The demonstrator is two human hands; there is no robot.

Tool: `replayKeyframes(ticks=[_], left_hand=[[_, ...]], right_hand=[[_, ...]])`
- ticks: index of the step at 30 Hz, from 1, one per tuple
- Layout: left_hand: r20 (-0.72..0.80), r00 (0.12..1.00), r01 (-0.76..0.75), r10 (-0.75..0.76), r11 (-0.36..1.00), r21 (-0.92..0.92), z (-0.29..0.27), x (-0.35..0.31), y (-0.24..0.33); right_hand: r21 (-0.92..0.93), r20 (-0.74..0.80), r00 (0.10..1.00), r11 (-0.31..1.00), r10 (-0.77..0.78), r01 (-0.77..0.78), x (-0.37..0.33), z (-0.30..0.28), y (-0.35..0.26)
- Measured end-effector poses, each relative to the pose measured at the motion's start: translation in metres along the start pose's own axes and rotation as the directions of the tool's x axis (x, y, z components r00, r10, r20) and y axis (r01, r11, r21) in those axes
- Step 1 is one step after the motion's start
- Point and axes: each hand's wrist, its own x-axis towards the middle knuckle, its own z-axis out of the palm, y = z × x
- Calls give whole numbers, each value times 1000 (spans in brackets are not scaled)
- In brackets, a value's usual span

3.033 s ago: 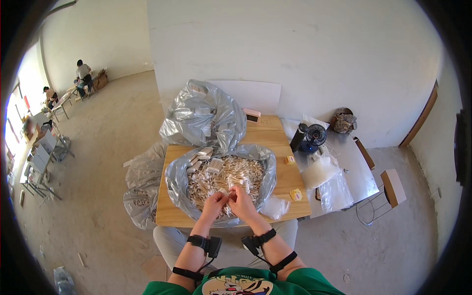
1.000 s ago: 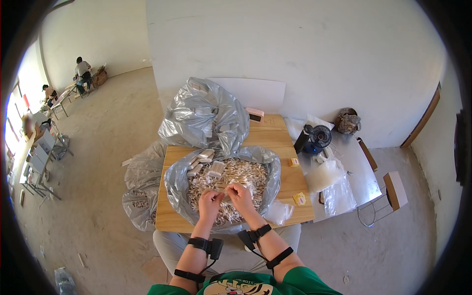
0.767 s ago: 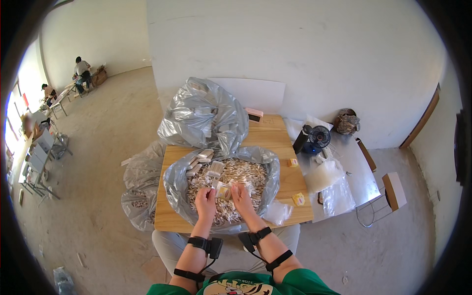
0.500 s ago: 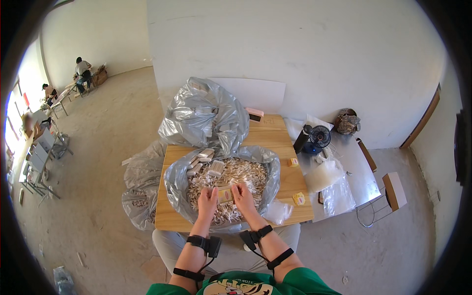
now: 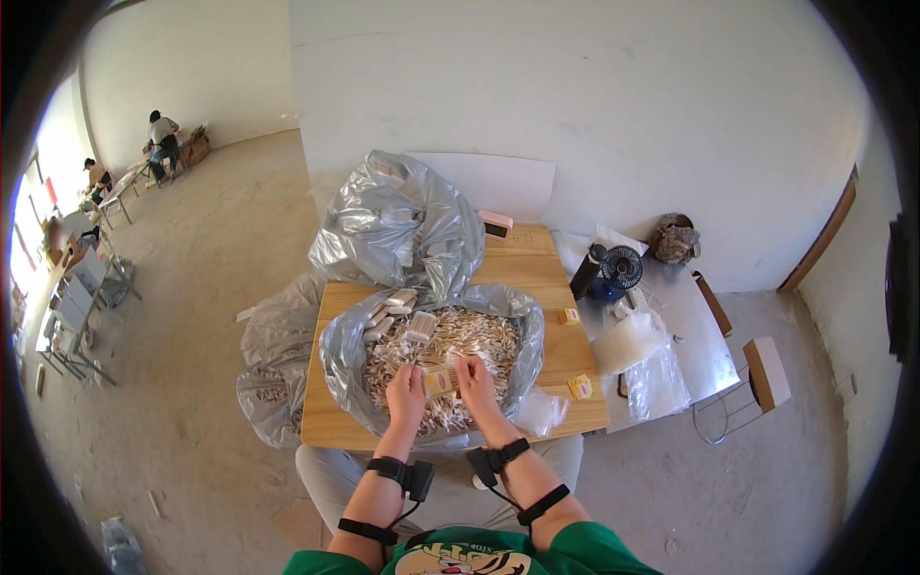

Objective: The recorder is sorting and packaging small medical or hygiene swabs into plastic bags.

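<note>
Between my two hands is a small clear packet of cotton swabs [image 5: 441, 381] with a yellow card label. My left hand [image 5: 405, 391] pinches its left end, and my right hand [image 5: 475, 387] closes on its right end. Both hands are just above a heap of loose cotton swabs [image 5: 484, 331], which fills an open grey plastic bag [image 5: 525, 321] on the wooden table. Several filled swab packets [image 5: 420, 327] lie on the heap at its far left side.
A second, bulging grey bag [image 5: 369, 225] stands behind. Clear plastic sleeves [image 5: 542, 412] and yellow label cards [image 5: 581, 386] lie to the right on the wooden table [image 5: 565, 359]. Beyond are a black fan [image 5: 622, 267] and a metal table [image 5: 704, 335]. More bags [image 5: 278, 331] sit at left.
Both hands stay almost in place, holding the swab packet over the heap. The whole view has shifted very slightly.
</note>
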Motion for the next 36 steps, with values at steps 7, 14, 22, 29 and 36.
replayKeyframes(ticks=[7,14,22,29,36], left_hand=[[-80,990,-108,114,991,82,2,-7,6],[-148,984,-86,102,990,110,10,-10,8],[-223,971,-57,82,992,114,17,-9,8],[-136,987,78,-83,996,-41,12,-8,3],[-151,980,-106,131,981,162,10,-4,-7]], right_hand=[[-23,52,998,999,-32,33,1,-5,2],[-23,-53,997,999,-50,49,-5,4,-9],[-107,-166,986,994,-35,17,-7,17,-3],[-90,-142,988,995,-65,53,0,6,0],[-138,-121,993,990,10,-26,1,1,-2]])
